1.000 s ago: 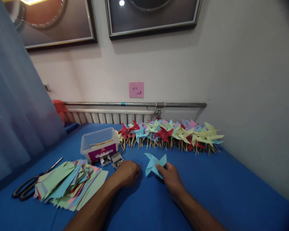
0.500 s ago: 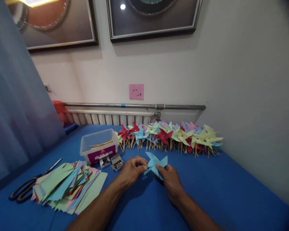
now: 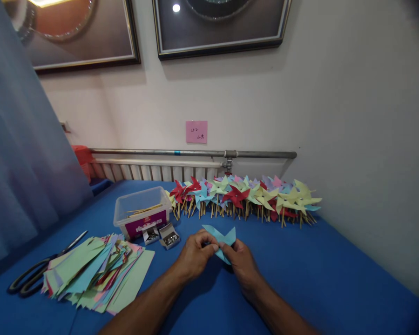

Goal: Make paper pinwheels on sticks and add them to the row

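My right grip (image 3: 242, 261) clamps the blue pinwheel (image 3: 217, 232), left grip (image 3: 196, 253) together against it; likely light, creasable: I'd hold centrally.

Person's left hand (image 3: 196, 255) and right hand (image 3: 243, 266): bare. Left forearm (image 3: 153, 300) and right forearm (image 3: 281, 304): bare where visible, tapering handward.
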Demonstrator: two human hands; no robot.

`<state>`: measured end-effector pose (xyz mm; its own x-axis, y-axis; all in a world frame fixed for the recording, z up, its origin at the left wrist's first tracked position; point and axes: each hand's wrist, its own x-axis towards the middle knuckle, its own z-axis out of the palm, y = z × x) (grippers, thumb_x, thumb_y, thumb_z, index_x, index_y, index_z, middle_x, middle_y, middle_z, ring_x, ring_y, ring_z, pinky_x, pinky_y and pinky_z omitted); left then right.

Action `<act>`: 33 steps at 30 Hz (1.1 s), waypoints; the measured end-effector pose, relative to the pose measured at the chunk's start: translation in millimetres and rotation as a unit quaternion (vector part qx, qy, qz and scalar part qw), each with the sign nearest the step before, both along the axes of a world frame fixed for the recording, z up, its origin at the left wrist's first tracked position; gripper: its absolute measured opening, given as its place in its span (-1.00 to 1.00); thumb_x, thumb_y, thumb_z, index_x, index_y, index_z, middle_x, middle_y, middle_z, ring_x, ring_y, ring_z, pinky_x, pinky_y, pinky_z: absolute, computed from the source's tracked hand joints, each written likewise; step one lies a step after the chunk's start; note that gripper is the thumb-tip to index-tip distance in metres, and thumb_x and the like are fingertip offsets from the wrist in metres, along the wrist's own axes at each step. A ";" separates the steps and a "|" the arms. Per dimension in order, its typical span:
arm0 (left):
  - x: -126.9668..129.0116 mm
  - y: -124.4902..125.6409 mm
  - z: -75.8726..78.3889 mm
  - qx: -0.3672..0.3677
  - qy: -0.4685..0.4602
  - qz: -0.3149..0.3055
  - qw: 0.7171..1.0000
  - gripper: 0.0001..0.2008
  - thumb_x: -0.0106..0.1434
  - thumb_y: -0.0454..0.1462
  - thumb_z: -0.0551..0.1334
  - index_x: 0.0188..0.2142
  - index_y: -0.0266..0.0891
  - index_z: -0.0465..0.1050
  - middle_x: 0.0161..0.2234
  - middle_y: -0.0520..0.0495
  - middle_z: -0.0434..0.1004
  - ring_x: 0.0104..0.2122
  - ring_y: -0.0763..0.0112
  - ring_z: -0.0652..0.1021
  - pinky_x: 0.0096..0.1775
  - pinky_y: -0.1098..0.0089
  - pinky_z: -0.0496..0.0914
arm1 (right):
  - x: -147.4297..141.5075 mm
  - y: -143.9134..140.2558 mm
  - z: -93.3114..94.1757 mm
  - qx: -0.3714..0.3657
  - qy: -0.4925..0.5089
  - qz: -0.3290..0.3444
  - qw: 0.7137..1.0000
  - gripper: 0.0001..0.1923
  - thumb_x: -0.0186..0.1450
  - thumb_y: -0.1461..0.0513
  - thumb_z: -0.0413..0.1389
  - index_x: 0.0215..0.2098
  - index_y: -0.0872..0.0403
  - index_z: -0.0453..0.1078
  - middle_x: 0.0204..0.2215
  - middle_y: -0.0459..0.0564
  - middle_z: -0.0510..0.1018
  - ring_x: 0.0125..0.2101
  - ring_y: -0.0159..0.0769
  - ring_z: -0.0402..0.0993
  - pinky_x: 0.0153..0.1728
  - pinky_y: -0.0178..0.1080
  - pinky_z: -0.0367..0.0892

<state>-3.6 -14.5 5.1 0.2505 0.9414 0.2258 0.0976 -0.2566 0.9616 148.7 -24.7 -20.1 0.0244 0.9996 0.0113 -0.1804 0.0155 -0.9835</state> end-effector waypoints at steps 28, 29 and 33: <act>9.3 -6.5 -4.0 0.018 0.091 0.112 0.989 -0.91 0.15 -0.30 0.21 -0.47 -0.24 0.45 -0.48 0.06 0.41 -0.44 0.44 0.39 -0.33 0.42 0.23 | -0.8 -0.3 0.0 -0.001 0.014 0.004 1.000 -0.52 0.05 -0.07 0.37 -0.26 0.12 0.55 -0.41 0.00 0.63 -0.43 -0.24 0.45 -0.38 -0.25 0.32; 9.9 -7.0 -4.1 0.019 0.091 0.116 0.989 -0.91 0.15 -0.30 0.21 -0.46 -0.24 0.45 -0.48 0.06 0.42 -0.45 0.44 0.39 -0.34 0.42 0.23 | -0.6 1.2 -2.2 -0.002 0.011 0.000 1.000 -0.52 0.04 -0.07 0.38 -0.27 0.12 0.55 -0.42 -0.01 0.63 -0.44 -0.25 0.44 -0.39 -0.25 0.31; 10.7 -7.9 -3.7 0.024 0.095 0.117 0.988 -0.90 0.15 -0.31 0.21 -0.47 -0.23 0.44 -0.48 0.06 0.44 -0.44 0.44 0.40 -0.33 0.43 0.23 | -0.3 6.6 -9.8 0.000 0.005 -0.009 1.000 -0.51 0.01 -0.09 0.39 -0.29 0.11 0.56 -0.45 -0.02 0.63 -0.48 -0.26 0.42 -0.41 -0.25 0.29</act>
<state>7.1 -22.4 1.3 0.0686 0.9681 0.2410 0.3373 -0.2498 0.9077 148.4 -18.1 -29.9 0.0429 0.9990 0.0103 -0.1904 0.0183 -0.9815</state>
